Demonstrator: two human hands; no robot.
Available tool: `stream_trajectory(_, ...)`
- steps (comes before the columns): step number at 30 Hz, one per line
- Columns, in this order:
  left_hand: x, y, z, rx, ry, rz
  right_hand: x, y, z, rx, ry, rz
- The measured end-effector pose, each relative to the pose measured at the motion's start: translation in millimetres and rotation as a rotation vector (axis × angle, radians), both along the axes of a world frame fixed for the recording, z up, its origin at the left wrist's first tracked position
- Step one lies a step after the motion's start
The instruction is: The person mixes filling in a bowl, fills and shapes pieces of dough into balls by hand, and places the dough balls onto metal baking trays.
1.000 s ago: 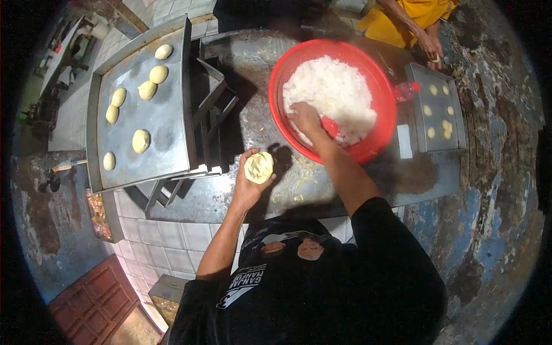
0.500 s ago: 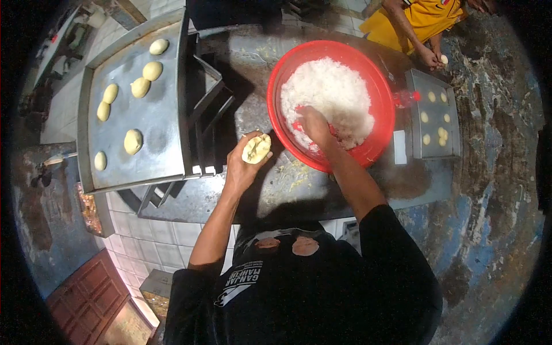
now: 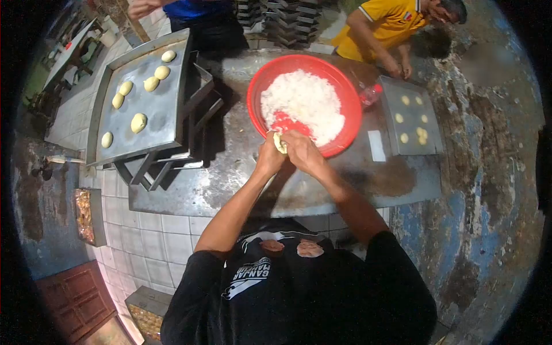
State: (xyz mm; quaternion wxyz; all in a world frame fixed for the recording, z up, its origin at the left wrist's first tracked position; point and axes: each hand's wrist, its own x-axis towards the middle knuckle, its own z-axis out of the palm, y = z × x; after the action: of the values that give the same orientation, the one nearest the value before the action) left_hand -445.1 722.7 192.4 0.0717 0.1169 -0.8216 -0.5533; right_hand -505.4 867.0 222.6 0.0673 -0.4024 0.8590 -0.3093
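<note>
Over the near rim of a red basin (image 3: 352,127), my left hand (image 3: 268,156) is closed around a piece of pale yellow dough (image 3: 280,143). My right hand (image 3: 305,154) meets it from the other side, its fingers closed at the dough's edge. Any filling inside the dough is hidden by the fingers. White shredded filling (image 3: 305,103) lies heaped in the basin, with a patch of red bottom bare near my hands. To the left, a metal tray (image 3: 144,138) holds several dough balls (image 3: 138,122) and rests on other stacked trays.
At right stand a smaller tray (image 3: 414,147) with several dough balls, a white paper (image 3: 376,145) and a clear bottle (image 3: 370,95) with a red cap. A person in a yellow shirt (image 3: 384,23) works beyond; another in blue (image 3: 198,8) stands behind the left tray.
My right hand has come out of the filling to the dough. My left hand has brought the dough rightward to the basin's rim. The view has shifted, showing the person in blue.
</note>
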Motion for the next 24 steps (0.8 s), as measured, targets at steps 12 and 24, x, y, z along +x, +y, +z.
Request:
stream_trajectory(12,81.9,-30.6,-43.3,0.352,-0.131,-0.032,-46.4,30.3,-42.1,-0.077,-0.27,-0.269)
stream_trajectory(24,15.4,-102.6,4.3,0.348,-0.13,0.059,-147.9,-28.5,-184.3,0.135,0.082,-0.008)
